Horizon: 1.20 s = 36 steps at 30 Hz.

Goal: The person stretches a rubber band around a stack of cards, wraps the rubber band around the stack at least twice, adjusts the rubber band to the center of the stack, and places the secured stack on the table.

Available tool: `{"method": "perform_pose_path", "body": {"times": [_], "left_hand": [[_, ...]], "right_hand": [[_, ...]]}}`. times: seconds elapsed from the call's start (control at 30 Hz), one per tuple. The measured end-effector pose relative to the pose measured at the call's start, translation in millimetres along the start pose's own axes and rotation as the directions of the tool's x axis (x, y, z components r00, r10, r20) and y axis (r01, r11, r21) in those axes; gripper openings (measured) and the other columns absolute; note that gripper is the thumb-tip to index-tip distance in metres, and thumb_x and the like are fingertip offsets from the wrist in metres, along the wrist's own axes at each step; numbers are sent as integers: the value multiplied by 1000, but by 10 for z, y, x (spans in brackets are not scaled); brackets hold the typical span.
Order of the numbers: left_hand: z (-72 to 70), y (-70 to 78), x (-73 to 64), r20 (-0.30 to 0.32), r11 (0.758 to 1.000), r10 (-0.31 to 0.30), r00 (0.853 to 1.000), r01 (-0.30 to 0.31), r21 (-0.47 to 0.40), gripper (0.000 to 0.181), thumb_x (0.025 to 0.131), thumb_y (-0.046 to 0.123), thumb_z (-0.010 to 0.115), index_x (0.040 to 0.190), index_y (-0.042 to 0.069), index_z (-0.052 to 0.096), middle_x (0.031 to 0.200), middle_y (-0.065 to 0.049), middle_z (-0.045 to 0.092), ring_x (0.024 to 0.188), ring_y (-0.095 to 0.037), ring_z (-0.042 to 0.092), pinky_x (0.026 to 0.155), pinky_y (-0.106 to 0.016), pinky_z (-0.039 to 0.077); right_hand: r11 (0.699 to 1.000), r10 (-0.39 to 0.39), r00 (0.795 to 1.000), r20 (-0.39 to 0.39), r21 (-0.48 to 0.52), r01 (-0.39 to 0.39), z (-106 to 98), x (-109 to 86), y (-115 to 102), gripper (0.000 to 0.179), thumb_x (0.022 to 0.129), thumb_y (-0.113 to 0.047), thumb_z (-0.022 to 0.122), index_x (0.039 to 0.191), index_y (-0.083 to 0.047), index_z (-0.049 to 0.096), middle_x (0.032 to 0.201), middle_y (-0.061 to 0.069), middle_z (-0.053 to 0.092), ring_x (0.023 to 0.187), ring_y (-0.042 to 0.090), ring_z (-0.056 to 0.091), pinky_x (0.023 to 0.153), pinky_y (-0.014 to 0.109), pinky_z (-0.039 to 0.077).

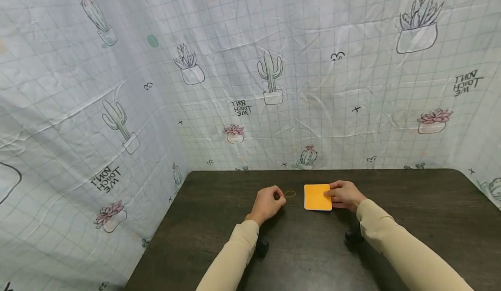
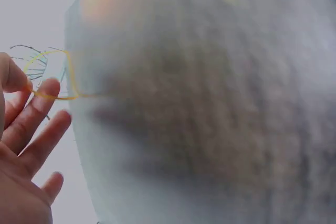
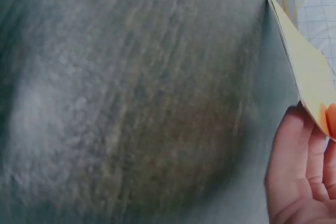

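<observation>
My left hand [image 1: 266,205] pinches a thin yellow rubber band [image 2: 72,72] between thumb and forefinger. In the left wrist view the band hangs out as an open loop, with the other fingers spread beside it. To the right of it, my right hand [image 1: 346,194] grips a square orange card [image 1: 315,197] by its right edge, thumb on the front and fingers behind. Seen edge-on in the right wrist view, the card [image 3: 303,59] looks thin and perhaps layered; how many pieces it has I cannot tell. A small gap separates the band from the card.
Both hands are over a dark wood-grain table [image 1: 305,256]. Behind it and along its left side hangs a pale grid cloth [image 1: 219,86] printed with potted cacti. Black devices, one [image 1: 261,247] by the left wrist and one [image 1: 354,234] by the right, sit below the sleeves.
</observation>
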<state>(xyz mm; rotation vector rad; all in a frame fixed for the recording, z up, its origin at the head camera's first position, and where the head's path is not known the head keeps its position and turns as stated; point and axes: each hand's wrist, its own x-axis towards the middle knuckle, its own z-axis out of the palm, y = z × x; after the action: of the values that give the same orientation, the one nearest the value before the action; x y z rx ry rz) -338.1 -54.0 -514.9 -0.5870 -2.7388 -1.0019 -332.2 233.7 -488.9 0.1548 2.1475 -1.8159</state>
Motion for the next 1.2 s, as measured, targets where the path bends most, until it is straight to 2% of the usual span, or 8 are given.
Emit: {"method": "perform_pose_path", "body": {"times": [0.1, 0.23, 0.3, 0.47, 0.57, 0.8, 1.0, 1.2], "left_hand": [[-17, 27, 4, 10, 988, -36, 999, 37, -150, 7, 91, 10, 67, 87, 15, 71, 75, 12, 63, 66, -4, 56, 65, -25, 51], [-25, 66, 4, 19, 927, -90, 996, 90, -364, 10, 95, 8, 66, 96, 2, 74, 76, 3, 70, 70, -8, 62, 63, -23, 49], [-28, 88, 5, 16, 865, -124, 992, 116, -489, 13, 96, 8, 67, 99, -3, 74, 78, -5, 73, 73, -13, 68, 66, -26, 54], [-59, 131, -12, 43, 638, -177, 983, 148, -756, 17, 96, 5, 67, 105, -9, 73, 91, -20, 74, 80, -27, 74, 78, -36, 61], [-85, 143, -25, 83, 558, -173, 981, 167, -813, 18, 97, 1, 64, 110, -7, 72, 98, -21, 74, 77, -23, 74, 79, -37, 61], [-103, 203, -33, 120, 478, -171, 978, 189, -858, 27, 95, -12, 59, 115, -1, 72, 108, -22, 72, 67, -16, 72, 67, -35, 62], [-85, 241, -45, 108, 425, -192, 975, 182, -887, 24, 92, -8, 67, 114, -1, 70, 115, -33, 66, 63, -17, 70, 56, -32, 60], [-50, 244, -41, 98, 399, -222, 970, 183, -899, 15, 91, 4, 75, 104, 4, 68, 93, -14, 72, 58, -17, 68, 55, -35, 60]], "right_hand": [[999, -23, 1000, 14, 31, 23, -27, -21, -14, 39, 97, -3, 64, 125, 14, 43, 103, 15, 66, 86, 21, 72, 79, 43, 61], [998, -40, 999, 12, 41, 40, -41, -40, -45, 45, 98, -5, 64, 130, 16, 41, 104, 15, 66, 86, 21, 71, 79, 41, 61], [998, -44, 999, 4, 46, 44, -43, -42, -59, 45, 98, -6, 65, 130, 15, 41, 104, 15, 66, 85, 20, 71, 79, 41, 61], [996, -62, 998, -5, 56, 62, -46, -30, -61, 35, 98, -8, 66, 121, 9, 46, 100, 10, 66, 83, 18, 71, 77, 39, 61], [995, -81, 997, 1, 53, 81, -48, -35, -56, 30, 98, -9, 66, 117, 7, 48, 97, 8, 66, 82, 16, 70, 76, 37, 61], [992, -111, 994, 7, 64, 110, -41, -83, -93, 26, 97, -9, 66, 114, 4, 51, 98, 7, 65, 82, 16, 69, 77, 37, 61], [989, -127, 992, 16, 79, 126, -51, -97, -120, 25, 97, -10, 67, 112, 2, 51, 98, 5, 66, 83, 16, 68, 77, 36, 61], [986, -139, 990, 19, 96, 137, -65, -105, -122, 24, 97, -11, 67, 111, 1, 51, 97, 4, 66, 83, 16, 69, 76, 34, 61]]}}
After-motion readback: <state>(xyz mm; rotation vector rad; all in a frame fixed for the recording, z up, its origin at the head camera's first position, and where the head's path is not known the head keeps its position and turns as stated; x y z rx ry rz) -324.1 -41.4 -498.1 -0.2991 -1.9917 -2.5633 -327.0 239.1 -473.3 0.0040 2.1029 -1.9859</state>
